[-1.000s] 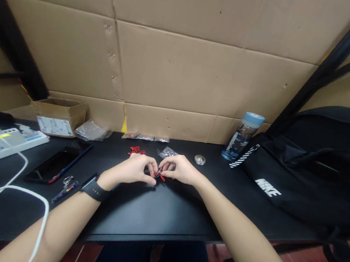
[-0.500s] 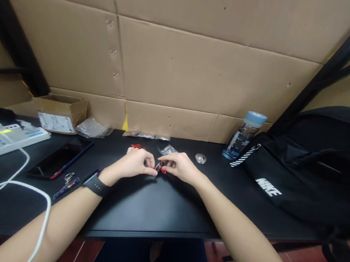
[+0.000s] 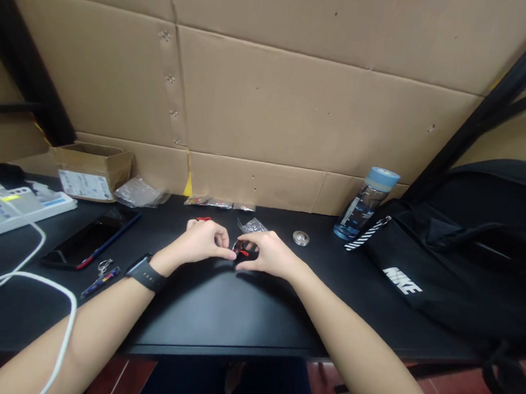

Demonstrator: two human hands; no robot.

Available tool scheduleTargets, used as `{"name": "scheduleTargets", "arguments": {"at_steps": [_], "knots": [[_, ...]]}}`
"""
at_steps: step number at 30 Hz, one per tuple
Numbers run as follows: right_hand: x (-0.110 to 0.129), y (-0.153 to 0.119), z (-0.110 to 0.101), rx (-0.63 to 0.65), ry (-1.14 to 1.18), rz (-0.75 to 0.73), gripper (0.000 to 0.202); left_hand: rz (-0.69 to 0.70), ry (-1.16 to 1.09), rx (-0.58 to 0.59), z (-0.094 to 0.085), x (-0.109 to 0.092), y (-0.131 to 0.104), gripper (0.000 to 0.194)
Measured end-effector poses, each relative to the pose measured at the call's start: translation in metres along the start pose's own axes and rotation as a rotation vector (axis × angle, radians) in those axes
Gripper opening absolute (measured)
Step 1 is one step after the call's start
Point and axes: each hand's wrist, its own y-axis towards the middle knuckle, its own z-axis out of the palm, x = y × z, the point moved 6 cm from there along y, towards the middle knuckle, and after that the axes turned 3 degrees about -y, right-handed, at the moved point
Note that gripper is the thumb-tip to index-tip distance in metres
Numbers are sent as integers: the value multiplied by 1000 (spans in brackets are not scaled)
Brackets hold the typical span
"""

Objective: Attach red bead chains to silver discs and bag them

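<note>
My left hand (image 3: 206, 241), with a dark watch on its wrist, pinches a small shiny piece with a red cord (image 3: 244, 253) attached. My right hand (image 3: 269, 254) faces it from the right, thumb and forefinger spread around the red cord, its other fingers partly hidden. More red cord (image 3: 203, 219) lies just behind my left hand. A small clear plastic bag (image 3: 254, 225) lies behind my right hand, and a small round clear object (image 3: 300, 238) sits to its right.
Phone (image 3: 94, 239), keychain (image 3: 101, 280), power strip (image 3: 17, 212) and white cable are at the left. An open carton (image 3: 89, 172) and plastic bags (image 3: 141, 192) stand behind. A bottle (image 3: 366, 203) and black backpack (image 3: 468, 256) occupy the right.
My right thumb has moved down, away from the forefinger, opening a gap around the red cord. My left hand has shifted slightly left and stays closed.
</note>
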Motion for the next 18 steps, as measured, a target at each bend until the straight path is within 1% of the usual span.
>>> {"name": "scheduleTargets", "arguments": {"at_steps": [7, 9, 11, 13, 15, 17, 18], "knots": [[1, 4, 10, -40, -49, 28, 42, -7, 89, -63, -4, 0, 0, 45], [3, 4, 11, -53, -70, 47, 38, -5, 129, -91, -7, 0, 0, 46], [5, 3, 9, -53, -114, 73, 38, 18, 155, -121, -9, -1, 0, 46], [6, 0, 1, -34, -162, 90, 39, 52, 154, -191, -11, -2, 1, 46], [6, -4, -12, -25, -168, 87, 39, 89, 157, -300, -11, -3, 1, 41], [2, -8, -32, -75, -129, 91, 37, 135, 190, -374, -7, -5, 1, 31], [-2, -10, -44, -128, -105, 107, 38, 164, 216, -382, -3, -7, 2, 30]]}}
